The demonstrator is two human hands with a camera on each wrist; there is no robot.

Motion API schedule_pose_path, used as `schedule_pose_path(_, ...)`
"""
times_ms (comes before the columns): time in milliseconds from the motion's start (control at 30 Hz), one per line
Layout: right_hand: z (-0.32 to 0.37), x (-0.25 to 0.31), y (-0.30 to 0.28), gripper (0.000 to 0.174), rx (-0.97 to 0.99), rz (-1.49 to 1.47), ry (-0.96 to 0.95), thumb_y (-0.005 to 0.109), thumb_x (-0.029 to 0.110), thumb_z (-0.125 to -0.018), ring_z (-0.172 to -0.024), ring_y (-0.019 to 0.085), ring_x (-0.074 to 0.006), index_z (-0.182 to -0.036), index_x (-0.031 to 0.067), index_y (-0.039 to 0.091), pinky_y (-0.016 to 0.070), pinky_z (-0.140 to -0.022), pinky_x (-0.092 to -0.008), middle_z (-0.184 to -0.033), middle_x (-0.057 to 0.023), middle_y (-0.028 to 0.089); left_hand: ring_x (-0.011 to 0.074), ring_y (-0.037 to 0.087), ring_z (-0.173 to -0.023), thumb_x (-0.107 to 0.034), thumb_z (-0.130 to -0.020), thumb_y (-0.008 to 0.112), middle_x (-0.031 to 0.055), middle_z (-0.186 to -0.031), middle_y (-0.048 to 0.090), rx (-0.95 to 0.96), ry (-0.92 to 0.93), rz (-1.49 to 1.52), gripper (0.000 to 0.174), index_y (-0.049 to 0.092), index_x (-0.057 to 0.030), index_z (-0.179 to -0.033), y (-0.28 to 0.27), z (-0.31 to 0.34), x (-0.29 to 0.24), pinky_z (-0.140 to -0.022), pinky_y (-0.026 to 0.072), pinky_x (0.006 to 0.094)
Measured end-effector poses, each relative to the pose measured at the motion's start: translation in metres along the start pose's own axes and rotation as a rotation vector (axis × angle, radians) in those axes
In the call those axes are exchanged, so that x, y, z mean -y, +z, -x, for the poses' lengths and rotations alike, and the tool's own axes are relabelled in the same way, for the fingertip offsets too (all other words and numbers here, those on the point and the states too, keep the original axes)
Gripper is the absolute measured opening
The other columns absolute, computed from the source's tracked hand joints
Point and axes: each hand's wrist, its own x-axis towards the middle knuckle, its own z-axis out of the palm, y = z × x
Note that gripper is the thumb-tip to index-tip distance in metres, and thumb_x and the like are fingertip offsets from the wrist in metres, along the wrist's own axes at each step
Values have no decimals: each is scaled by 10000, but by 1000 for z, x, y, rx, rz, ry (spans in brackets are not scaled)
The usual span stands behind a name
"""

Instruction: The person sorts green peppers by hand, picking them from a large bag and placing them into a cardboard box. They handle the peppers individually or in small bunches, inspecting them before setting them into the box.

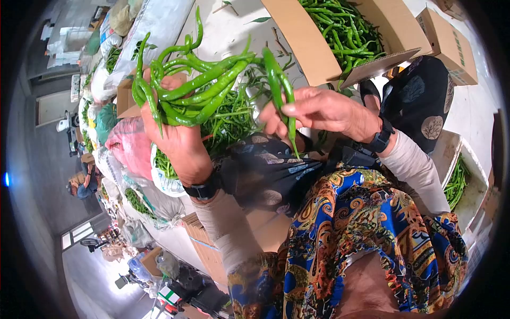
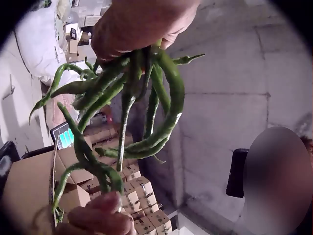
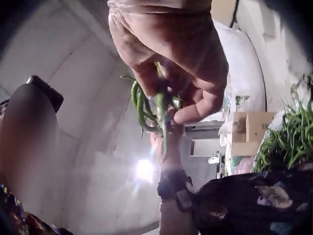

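Note:
My left hand (image 1: 180,146) grips a loose bunch of long green chili peppers (image 1: 212,82), their curved tips spreading out past the fingers. Seen in the left wrist view, the bunch (image 2: 164,93) hangs from the left hand (image 2: 142,29). To its right, my right hand (image 1: 329,110) pinches a couple of green peppers (image 1: 274,80) between thumb and fingers, apart from the bunch. The right wrist view shows this right hand (image 3: 171,49) with a pepper (image 3: 162,110) at its fingertips. Below both hands lies a heap of green peppers (image 1: 231,119), partly hidden by the left hand and its bunch.
An open cardboard box (image 1: 300,40) full of green peppers stands ahead, with a closed carton (image 1: 446,48) beside it. On the right is a white bin (image 1: 473,170) holding peppers. Flattened cardboard (image 1: 204,242) and stuffed sacks (image 1: 130,146) are on the left.

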Motion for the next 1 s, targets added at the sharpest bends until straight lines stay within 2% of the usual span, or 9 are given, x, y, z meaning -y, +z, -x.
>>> schedule_pose_path(200,31,19,27,419,-408,591,-126,496,211,-967,-869,601,-124,-1331,12,436,467,-818,-254,-971,-79,636,222,513,-946,-54,-880,480,127,-1029,528,-61,-22,132,445,449,-4,-1321,-10,-2,-1,-936,434,411)
schedule_pose_path(300,47,31,19,366,-427,813,-109,492,224,-968,-838,583,-123,-1272,22,471,456,-813,-247,-962,-73,628,229,517,-964,-89,-908,455,137,-1067,531,16,-66,207,455,408,-3,-1352,-5,0,4,-936,437,411)
schedule_pose_path(367,46,31,22,379,-512,898,-209,545,235,-940,-835,578,-122,-1243,16,480,461,-787,-254,-949,-70,625,224,517,-954,-138,-913,468,133,-1048,526,-19,-32,109,469,396,4,-1354,-1,3,8,-930,441,409)
schedule_pose_path(433,39,28,23,420,-662,1044,-409,649,258,-884,-827,569,-119,-1184,5,500,471,-735,-270,-923,-63,618,205,512,-916,-212,-906,487,118,-1014,518,-55,180,-530,513,373,-10,-1363,15,13,18,-876,457,375)
schedule_pose_path(500,36,27,15,444,-834,1138,-453,701,226,-847,-791,580,-101,-1204,43,510,478,-674,-291,-878,-74,622,175,484,-839,-240,-879,496,88,-951,494,54,-2,-108,534,370,-35,-1356,21,10,20,-774,450,323)
schedule_pose_path(600,39,33,11,426,-856,998,-412,695,197,-840,-727,608,-163,-1202,59,516,485,-642,-312,-888,-108,636,153,432,-762,-207,-853,475,62,-900,456,94,-65,-12,524,367,-55,-1343,34,14,25,-682,408,288)
schedule_pose_path(667,37,34,3,403,-814,1625,-847,672,159,-832,-687,632,-278,-1193,64,519,495,-619,-356,-854,-149,642,158,451,-750,-182,-835,484,73,-883,471,234,-151,142,525,383,-40,-1331,28,13,27,-672,421,296)
schedule_pose_path(800,43,41,23,419,-809,1686,-470,653,77,-804,-759,628,-379,-1198,63,513,502,-643,-430,-879,-186,635,189,530,-739,-102,-825,489,115,-869,538,315,-348,271,489,431,-16,-1303,33,10,35,-687,471,304)
schedule_pose_path(1000,48,54,29,334,-674,1711,-679,650,110,-841,-765,650,-355,-1132,13,517,522,-665,-412,-871,-178,625,168,476,-710,-126,-852,476,94,-875,510,225,-336,288,492,403,-30,-1329,26,7,32,-649,438,301)
